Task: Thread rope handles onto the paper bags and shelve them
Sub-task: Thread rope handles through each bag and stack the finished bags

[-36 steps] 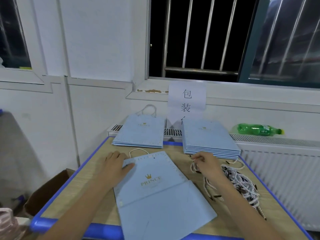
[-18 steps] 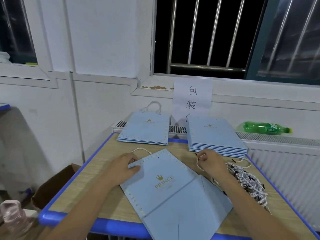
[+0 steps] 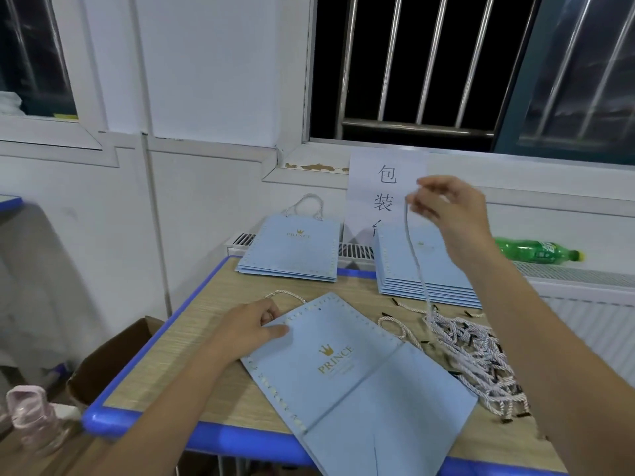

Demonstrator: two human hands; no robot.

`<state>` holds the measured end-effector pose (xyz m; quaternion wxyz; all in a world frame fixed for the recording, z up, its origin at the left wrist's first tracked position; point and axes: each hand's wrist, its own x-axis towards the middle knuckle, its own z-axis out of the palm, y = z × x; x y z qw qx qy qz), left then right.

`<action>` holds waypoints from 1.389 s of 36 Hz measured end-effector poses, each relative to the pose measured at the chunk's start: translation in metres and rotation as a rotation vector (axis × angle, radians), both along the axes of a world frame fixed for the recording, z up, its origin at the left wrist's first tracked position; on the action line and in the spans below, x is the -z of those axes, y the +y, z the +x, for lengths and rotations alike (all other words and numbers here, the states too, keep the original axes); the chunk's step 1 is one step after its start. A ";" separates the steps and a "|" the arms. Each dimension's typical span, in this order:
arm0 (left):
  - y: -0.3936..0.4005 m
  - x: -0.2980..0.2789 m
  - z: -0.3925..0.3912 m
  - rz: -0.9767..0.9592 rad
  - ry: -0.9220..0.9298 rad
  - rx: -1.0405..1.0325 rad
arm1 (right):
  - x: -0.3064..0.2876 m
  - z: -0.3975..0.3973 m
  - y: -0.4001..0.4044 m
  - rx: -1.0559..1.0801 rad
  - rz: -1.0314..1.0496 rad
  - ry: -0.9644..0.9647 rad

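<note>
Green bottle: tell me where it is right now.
In the head view, the green bottle lies on its side on the white radiator at far right, behind the right hand.

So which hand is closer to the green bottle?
Right. The right hand is raised, pinching a rope, just left of the green bottle. The left hand rests on the bag, far across the table.
</note>
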<state>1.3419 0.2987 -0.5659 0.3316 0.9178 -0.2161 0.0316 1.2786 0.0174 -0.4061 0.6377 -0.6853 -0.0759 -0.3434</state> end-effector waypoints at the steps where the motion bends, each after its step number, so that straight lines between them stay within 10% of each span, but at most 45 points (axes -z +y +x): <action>1: 0.000 0.000 0.000 0.000 0.006 -0.004 | -0.010 0.001 0.002 0.004 0.037 -0.050; 12: 0.003 -0.006 -0.001 0.010 0.066 -0.003 | -0.072 -0.019 0.002 -0.117 0.286 -0.269; 24: -0.003 -0.027 0.004 0.252 0.175 0.069 | 0.035 0.006 0.030 0.053 -0.608 0.198; 33: -0.032 -0.031 0.013 0.095 0.200 0.073 | 0.126 0.034 0.064 -0.155 -0.817 0.478; 50: -0.016 -0.019 0.017 -0.313 0.507 0.050 | 0.146 0.036 0.090 -0.031 -0.516 0.273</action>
